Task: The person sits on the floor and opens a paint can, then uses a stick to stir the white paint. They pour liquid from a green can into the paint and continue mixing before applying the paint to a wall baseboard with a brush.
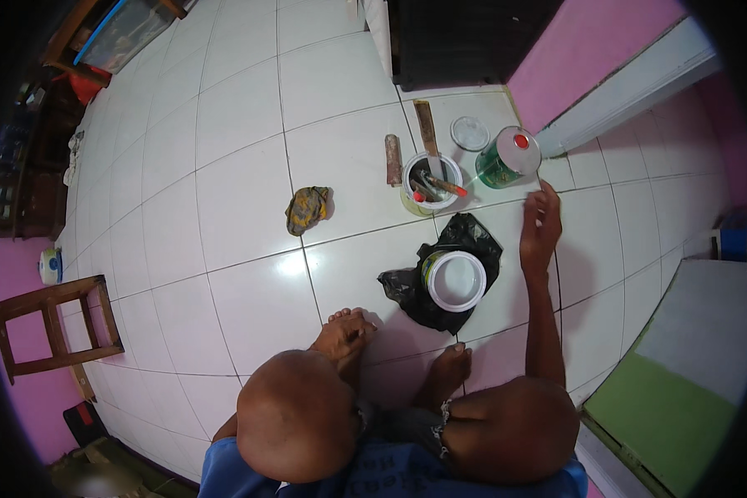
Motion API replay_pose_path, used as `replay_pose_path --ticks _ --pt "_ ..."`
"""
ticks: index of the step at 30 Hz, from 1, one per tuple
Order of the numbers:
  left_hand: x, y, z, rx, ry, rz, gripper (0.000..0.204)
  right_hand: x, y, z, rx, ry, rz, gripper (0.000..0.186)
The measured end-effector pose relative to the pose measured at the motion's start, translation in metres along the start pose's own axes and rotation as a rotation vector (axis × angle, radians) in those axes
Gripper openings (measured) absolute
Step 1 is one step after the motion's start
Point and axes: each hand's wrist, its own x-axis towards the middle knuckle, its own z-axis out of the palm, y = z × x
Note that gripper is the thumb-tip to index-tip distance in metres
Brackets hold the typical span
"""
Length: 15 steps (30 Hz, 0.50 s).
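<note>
My right hand (541,226) reaches forward, its fingers partly bent and apart. Its fingertips are at the near right edge of a green metal can (498,166) with a red cap; whether they touch is unclear. My left hand (340,336) is down by my left foot, and its fingers are hard to tell from the toes. Between my feet and the can, an open tub of white paint (459,280) stands on a black plastic bag (402,290). Behind it, another white-rimmed tub (415,202) holds a paintbrush (427,133) and red-tipped tools (446,185).
A round lid (471,133) lies beside the green can. A stained roll-shaped piece (393,160) and a crumpled, paint-stained rag (309,209) are on the white tiled floor (241,183). A wooden stool (56,324) is at left, a dark cabinet (473,41) at the back, a green-and-white panel (681,357) at right.
</note>
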Motion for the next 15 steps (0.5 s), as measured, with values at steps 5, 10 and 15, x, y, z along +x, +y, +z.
replay_pose_path --ticks 5,10,15 --pt "0.001 -0.004 -0.004 -0.105 0.005 0.092 0.027 0.015 -0.084 0.037 -0.461 -0.546 -0.115 0.027" --pt "0.009 -0.011 0.004 -0.102 0.019 0.100 0.026 0.019 -0.069 0.066 -0.446 -0.495 -0.306 0.018" --pt "0.008 -0.017 0.007 -0.116 0.029 0.062 0.025 0.014 -0.082 0.081 -0.447 -0.535 -0.346 0.017"
